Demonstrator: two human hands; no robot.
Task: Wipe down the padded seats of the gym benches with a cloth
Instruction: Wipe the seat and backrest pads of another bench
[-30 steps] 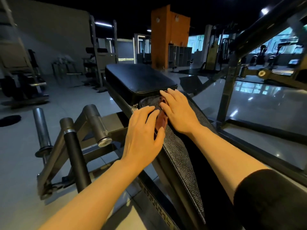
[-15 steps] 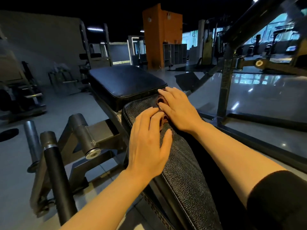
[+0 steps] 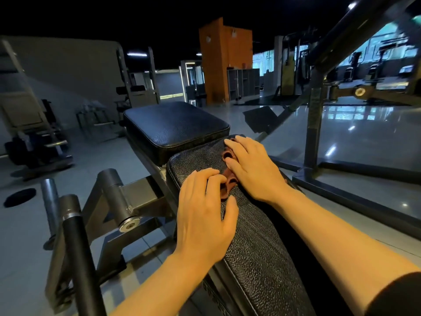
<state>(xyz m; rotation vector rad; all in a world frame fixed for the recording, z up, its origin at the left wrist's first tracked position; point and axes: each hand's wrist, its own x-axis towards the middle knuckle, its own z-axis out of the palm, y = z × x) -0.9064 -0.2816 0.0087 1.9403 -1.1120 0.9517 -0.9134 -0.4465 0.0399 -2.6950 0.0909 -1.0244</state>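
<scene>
Our cloth, a small reddish-brown rag, lies bunched on the upper end of the long pebbled back pad, just short of the gap where the flat seat pad begins. It is mostly hidden; we see only a strip of it in the slot between our two hands. Our right hand lies flat over its far part, fingers straight and pressed down, pointing away and to the left toward the seat pad. Our left hand sits nearer to us, fingers lightly bent with the tips touching the cloth's near edge, thumb resting on the pad; whether those tips pinch the fabric or only press it we cannot tell. The relation that matters: the back pad's long axis runs from our body up and away toward the seat pad, and the cloth sits at its far end, so most of the unwiped length seems to lie back toward us, under our forearms. We judge the next stroke is a pull along that axis, with the right hand better placed to drive it. Embossed lettering runs along the pad's lower left frame, too dark and skewed to read; no other writing or brand is legible.
</scene>
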